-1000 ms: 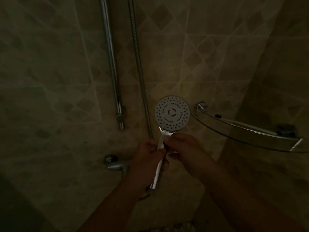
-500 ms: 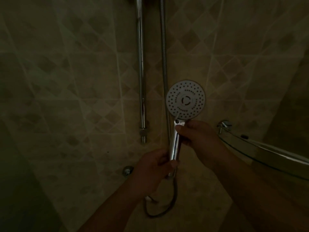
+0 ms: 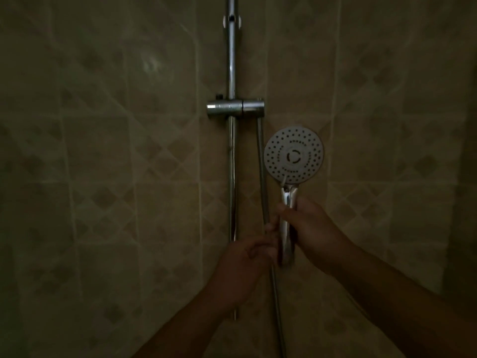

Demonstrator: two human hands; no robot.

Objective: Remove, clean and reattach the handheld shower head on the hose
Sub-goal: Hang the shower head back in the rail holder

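Observation:
The handheld shower head [image 3: 293, 155] has a round white perforated face and a chrome handle [image 3: 287, 228], held upright with its face toward me. My right hand [image 3: 311, 228] grips the handle from the right, thumb across its front. My left hand [image 3: 247, 257] is at the handle's lower left, fingers curled against the handle and the metal hose [image 3: 261, 161]. The hose runs down from the chrome slider bracket [image 3: 235, 107] behind my left hand to the bottom edge. The joint between handle and hose is hidden by my hands.
A vertical chrome riser rail [image 3: 231, 60] is fixed to the beige tiled wall [image 3: 103, 151], carrying the slider bracket at mid height. The scene is dim. A darker side wall [image 3: 462, 177] stands at the far right.
The shower head has risen with both hands, and my view has tilted up: the bracket has come into sight, while the glass shelf and tap have left the frame.

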